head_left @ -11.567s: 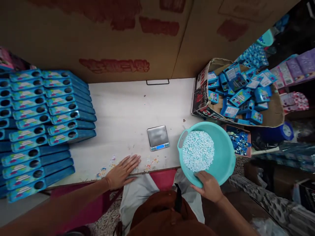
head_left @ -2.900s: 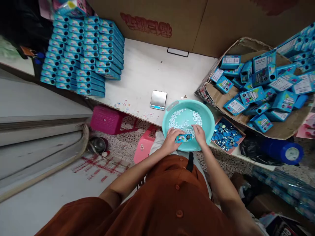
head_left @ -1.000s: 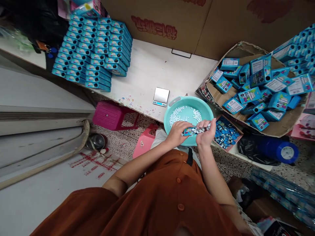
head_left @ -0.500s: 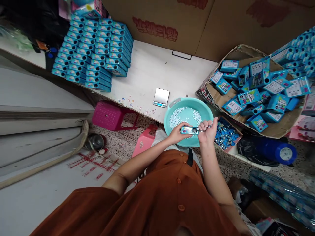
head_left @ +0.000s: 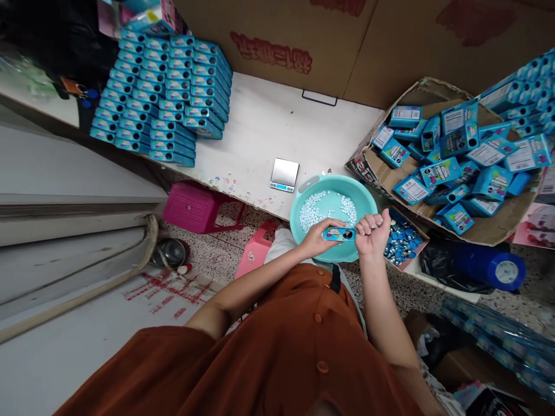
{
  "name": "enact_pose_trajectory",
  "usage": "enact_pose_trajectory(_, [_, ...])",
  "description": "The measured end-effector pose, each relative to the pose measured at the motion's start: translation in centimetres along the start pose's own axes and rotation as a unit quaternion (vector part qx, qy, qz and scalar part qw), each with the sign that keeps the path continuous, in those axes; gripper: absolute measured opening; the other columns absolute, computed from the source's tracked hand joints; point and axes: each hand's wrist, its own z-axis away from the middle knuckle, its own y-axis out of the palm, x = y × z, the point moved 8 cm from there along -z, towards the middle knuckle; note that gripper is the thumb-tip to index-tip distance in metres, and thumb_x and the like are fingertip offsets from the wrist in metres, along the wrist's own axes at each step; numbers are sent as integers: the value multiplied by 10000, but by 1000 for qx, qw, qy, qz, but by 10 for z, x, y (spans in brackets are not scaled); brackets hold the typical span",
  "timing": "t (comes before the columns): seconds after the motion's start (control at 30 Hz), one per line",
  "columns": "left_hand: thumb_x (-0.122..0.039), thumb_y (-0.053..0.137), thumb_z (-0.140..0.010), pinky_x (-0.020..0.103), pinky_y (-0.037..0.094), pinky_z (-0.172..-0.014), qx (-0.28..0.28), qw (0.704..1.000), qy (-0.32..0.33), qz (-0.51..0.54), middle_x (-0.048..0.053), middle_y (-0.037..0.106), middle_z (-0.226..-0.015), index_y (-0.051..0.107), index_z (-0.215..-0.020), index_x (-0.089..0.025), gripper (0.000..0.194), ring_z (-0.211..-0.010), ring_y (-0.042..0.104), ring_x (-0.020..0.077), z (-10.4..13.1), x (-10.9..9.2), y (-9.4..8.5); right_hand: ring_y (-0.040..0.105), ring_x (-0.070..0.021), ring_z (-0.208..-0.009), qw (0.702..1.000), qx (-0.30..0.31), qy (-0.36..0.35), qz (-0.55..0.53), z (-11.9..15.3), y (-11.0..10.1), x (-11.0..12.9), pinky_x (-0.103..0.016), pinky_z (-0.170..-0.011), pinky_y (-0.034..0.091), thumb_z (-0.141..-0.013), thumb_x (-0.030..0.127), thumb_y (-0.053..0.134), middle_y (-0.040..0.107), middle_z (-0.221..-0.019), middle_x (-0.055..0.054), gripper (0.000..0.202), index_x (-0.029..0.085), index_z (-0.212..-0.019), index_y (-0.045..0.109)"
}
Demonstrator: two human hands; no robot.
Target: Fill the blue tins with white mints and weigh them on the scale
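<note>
My left hand (head_left: 318, 238) grips a small blue candy box (head_left: 333, 234) above the near side of a turquoise basin (head_left: 368, 202). A dark round hole shows at the box's right end. Beside that end, my right hand (head_left: 372, 232) is closed with its palm side up and fingers curled; what they hold, if anything, I cannot make out. Inside the basin lie many small white candies (head_left: 311, 214). Right of the hand, a shallow tray holds blue and silver round caps (head_left: 401, 241).
A digital scale (head_left: 284, 174) sits on the white table (head_left: 260, 127) behind the basin. Stacked blue boxes (head_left: 169, 98) stand at the left. At the right, an open carton (head_left: 377, 164) holds loose blue boxes. A pink stool (head_left: 255, 251) and a magenta stool (head_left: 191, 209) are below.
The candy box has turned, so more of its printed face shows. Both hands have shifted slightly right in the view, and my right fingers have curled in more.
</note>
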Motion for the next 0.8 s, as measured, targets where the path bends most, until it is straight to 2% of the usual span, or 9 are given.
enact_pose_trajectory(0.1, [-354, 765, -746, 427, 451, -1015, -59, 994, 28, -83, 96, 654, -1106, 612, -1003, -217, 329, -1140, 595, 233, -1, -15, -29, 260, -40, -342, 999, -14, 32, -26, -2, -10, -13, -167, -316, 249, -864, 427, 597, 286, -441, 96, 554, 205, -537, 208])
enact_pose_trajectory(0.17, [-370, 785, -717, 429, 445, -1016, -137, 977, 33, -160, 80, 646, -1085, 627, -995, -230, 349, -1129, 584, 239, -1, -22, -65, 269, -43, -342, 998, -29, 42, -39, -2, -17, -22, -171, -316, 256, -865, 418, 595, 306, -444, 94, 533, 205, -532, 237])
enact_pose_trajectory(0.23, [-387, 775, -722, 409, 463, -988, -222, 952, 12, -209, 65, 638, -1065, 623, -1016, -232, 366, -1085, 593, 232, -3, -20, -110, 276, -46, -342, 997, -38, 52, -43, -2, -21, -32, -172, -318, 267, -864, 415, 596, 317, -445, 93, 513, 206, -530, 268])
enact_pose_trajectory(0.33, [-390, 749, -740, 357, 491, -926, -310, 921, -29, -234, 53, 631, -1051, 601, -1055, -218, 388, -1020, 612, 212, -11, 1, -178, 289, -46, -344, 996, -41, 70, -41, -2, -20, -46, -167, -319, 278, -860, 409, 605, 335, -453, 95, 451, 209, -548, 348])
enact_pose_trajectory(0.43, [-372, 762, -717, 334, 485, -911, -289, 922, -44, -256, 54, 638, -1032, 612, -1034, -202, 390, -1008, 615, 213, -34, 34, -222, 312, -43, -354, 994, -40, 93, -37, -5, -13, -59, -159, -327, 294, -852, 384, 622, 367, -481, 97, 321, 212, -628, 468])
enact_pose_trajectory(0.5, [-360, 766, -710, 334, 477, -918, -256, 931, -47, -255, 62, 642, -1041, 616, -1032, -191, 393, -1022, 613, 217, -50, 56, -238, 330, -42, -365, 993, -41, 102, -34, -8, -6, -66, -154, -336, 306, -848, 360, 629, 384, -502, 97, 236, 213, -697, 521])
enact_pose_trajectory(0.6, [-342, 763, -710, 336, 470, -927, -230, 942, -44, -242, 69, 644, -1062, 616, -1045, -182, 400, -1033, 611, 218, -70, 79, -248, 347, -38, -382, 993, -44, 109, -31, -12, 4, -75, -147, -347, 319, -842, 310, 630, 398, -525, 97, 143, 214, -767, 556])
enact_pose_trajectory(0.73, [-316, 748, -728, 351, 466, -950, -207, 949, -52, -232, 78, 645, -1101, 608, -1063, -185, 385, -1059, 608, 220, -87, 91, -251, 358, -38, -395, 991, -45, 121, -25, -15, 14, -84, -146, -355, 331, -827, 278, 629, 399, -541, 92, 117, 213, -771, 550])
enact_pose_trajectory(0.8, [-305, 761, -721, 372, 447, -993, -179, 955, -51, -230, 91, 626, -1174, 575, -1148, -197, 477, -1121, 589, 232, -90, 91, -251, 365, -40, -401, 991, -42, 128, -19, -17, 18, -87, -148, -357, 335, -820, 282, 630, 402, -548, 88, 131, 213, -755, 540])
